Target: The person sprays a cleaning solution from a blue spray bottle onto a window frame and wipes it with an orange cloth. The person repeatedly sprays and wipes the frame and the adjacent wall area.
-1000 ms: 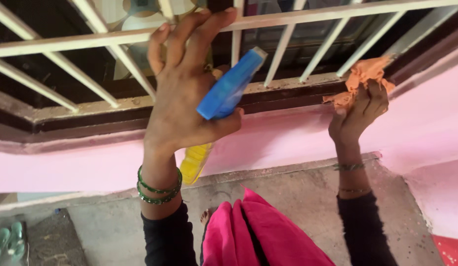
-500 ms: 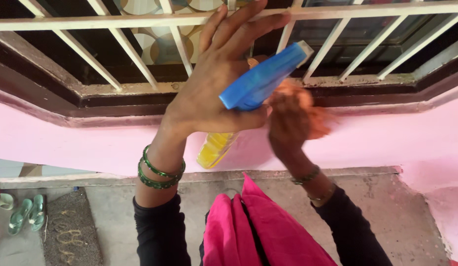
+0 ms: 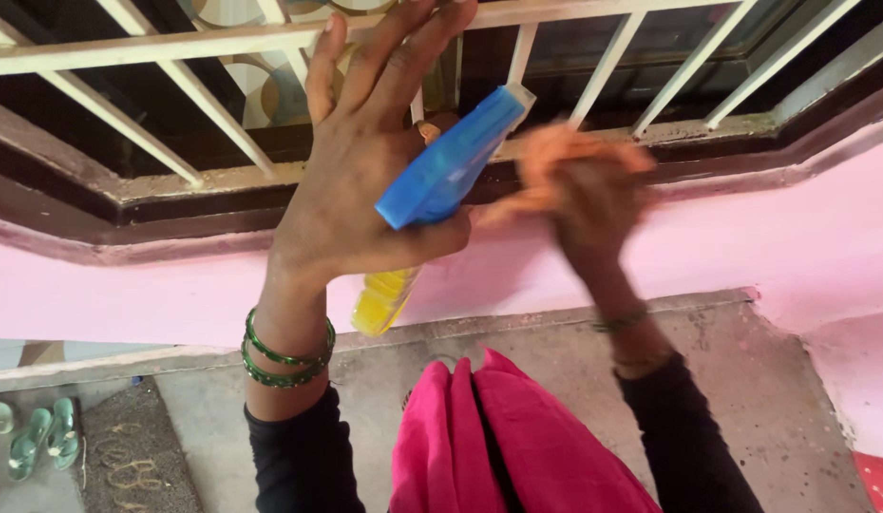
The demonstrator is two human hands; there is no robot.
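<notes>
My left hand (image 3: 365,161) holds a spray bottle (image 3: 432,195) with a blue trigger head and a yellow body, thumb round its neck and fingers stretched up toward the window grille (image 3: 223,38). The nozzle points up and right at the bars. My right hand (image 3: 588,195), blurred by motion, grips an orange cloth (image 3: 546,157) just right of the bottle's head, in front of the brown window sill (image 3: 726,161). Green bangles sit on my left wrist.
White diagonal bars cover the window above a pink wall (image 3: 764,237). Below is a concrete ledge (image 3: 726,380). Pink fabric (image 3: 498,437) hangs in front of me. A dark mat (image 3: 128,456) and green sandals (image 3: 42,437) lie at the lower left.
My right hand with the orange cloth came from the far right sill to beside the bottle, and is still moving. My left hand shifted right, then back left with the bottle.
</notes>
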